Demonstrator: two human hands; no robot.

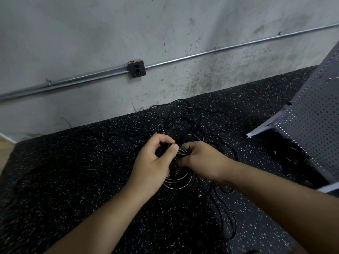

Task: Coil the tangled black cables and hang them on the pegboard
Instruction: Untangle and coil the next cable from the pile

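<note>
A tangle of thin black cables (185, 118) sprawls over the black speckled floor mat (73, 162) in the middle of the view. My left hand (156, 160) and my right hand (200, 158) meet above the pile. The right hand grips a small coil of black cable (178, 180) whose loops hang below both hands. The left hand pinches a strand of that cable between thumb and fingers. A grey pegboard (310, 125) leans on its stand at the right edge. More cable trails toward me (225, 217).
A stained concrete wall (165, 33) rises behind the mat, with a metal conduit (220, 50) and a socket box (136, 69) on it. Some dark cable lies at the foot of the pegboard (291, 156). A strip of wooden floor (5, 149) shows at the left.
</note>
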